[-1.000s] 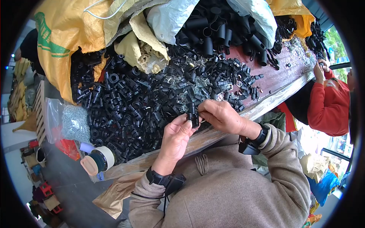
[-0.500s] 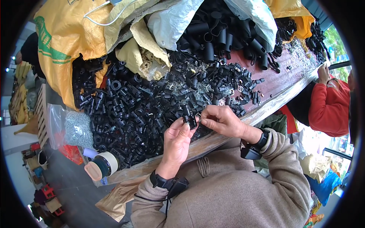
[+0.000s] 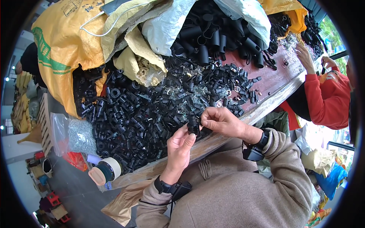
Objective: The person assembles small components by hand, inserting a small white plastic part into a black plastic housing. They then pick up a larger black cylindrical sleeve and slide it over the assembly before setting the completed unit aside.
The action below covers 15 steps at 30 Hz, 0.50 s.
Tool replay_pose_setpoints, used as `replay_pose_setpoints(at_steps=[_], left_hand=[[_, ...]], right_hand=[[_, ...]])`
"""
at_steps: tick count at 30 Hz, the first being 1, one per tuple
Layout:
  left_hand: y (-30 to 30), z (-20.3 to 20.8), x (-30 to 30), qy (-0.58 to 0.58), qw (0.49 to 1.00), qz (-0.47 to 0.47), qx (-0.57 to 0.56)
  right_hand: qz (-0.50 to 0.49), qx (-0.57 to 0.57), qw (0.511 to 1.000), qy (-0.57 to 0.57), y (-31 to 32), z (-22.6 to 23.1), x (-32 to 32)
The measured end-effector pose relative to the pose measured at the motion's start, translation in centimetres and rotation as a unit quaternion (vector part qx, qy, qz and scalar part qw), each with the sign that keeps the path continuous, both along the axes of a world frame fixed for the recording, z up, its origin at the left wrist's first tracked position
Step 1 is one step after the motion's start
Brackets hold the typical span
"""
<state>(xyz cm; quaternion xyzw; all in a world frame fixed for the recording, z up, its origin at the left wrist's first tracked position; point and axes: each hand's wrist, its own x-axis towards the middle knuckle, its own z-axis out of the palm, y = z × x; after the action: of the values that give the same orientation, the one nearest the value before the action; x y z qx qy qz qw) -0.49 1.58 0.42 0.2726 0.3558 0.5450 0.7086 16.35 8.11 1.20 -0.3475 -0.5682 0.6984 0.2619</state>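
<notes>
A heap of parts (image 3: 144, 114) lay on the table (image 3: 273, 81), sacks (image 3: 64, 49) behind it, a jar (image 3: 104, 171) at its near-left edge.

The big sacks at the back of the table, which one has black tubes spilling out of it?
The white sack at the top right: black tubes pour from its mouth. The yellow sack with green print on the left shows no tubes.
</notes>
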Motion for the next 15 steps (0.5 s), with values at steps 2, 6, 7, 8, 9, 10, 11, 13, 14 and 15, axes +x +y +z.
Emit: replay_pose_setpoints(at_steps=[2, 6, 7, 8, 9, 10, 11, 13, 14, 15], left_hand=[[0.2, 0.1, -0.2, -0.031, 0.999, 0.002, -0.027], [0.5, 0.1, -0.6, -0.102, 0.991, -0.003, -0.090], [0.6, 0.1, -0.6, -0.109, 0.989, -0.013, -0.100], [0.5, 0.1, -0.5, -0.116, 0.987, -0.022, -0.110], [0.4, 0.1, -0.5, -0.117, 0.987, -0.021, -0.110], [0.3, 0.0, -0.5, -0.116, 0.986, -0.030, -0.116], [0.3, 0.1, -0.4, -0.115, 0.985, -0.039, -0.122], [-0.1, 0.1, -0.3, -0.114, 0.984, -0.047, -0.127], [-0.3, 0.1, -0.3, -0.118, 0.984, -0.049, -0.128], [-0.4, 0.2, -0.3, -0.122, 0.983, -0.051, -0.128]], right_hand=[[-0.003, -0.001, 1.000, -0.008, 0.2, 0.0, 0.2], [-0.012, 0.010, 1.000, -0.021, 0.4, 0.1, 0.6], [-0.015, 0.021, 1.000, -0.016, 0.4, 0.1, 0.6], [-0.018, 0.032, 0.999, -0.011, 0.3, 0.2, 0.7], [-0.017, 0.032, 0.999, -0.011, 0.1, 0.4, 0.6], [-0.010, 0.069, 0.997, -0.020, -0.1, 0.9, 0.6], [-0.003, 0.107, 0.994, -0.029, -0.2, 1.4, 0.5], [0.006, 0.145, 0.989, -0.037, -0.6, 2.0, 0.4], [0.009, 0.205, 0.978, -0.048, -0.6, 2.2, 0.5], [0.011, 0.264, 0.963, -0.058, -0.7, 2.4, 0.5]])
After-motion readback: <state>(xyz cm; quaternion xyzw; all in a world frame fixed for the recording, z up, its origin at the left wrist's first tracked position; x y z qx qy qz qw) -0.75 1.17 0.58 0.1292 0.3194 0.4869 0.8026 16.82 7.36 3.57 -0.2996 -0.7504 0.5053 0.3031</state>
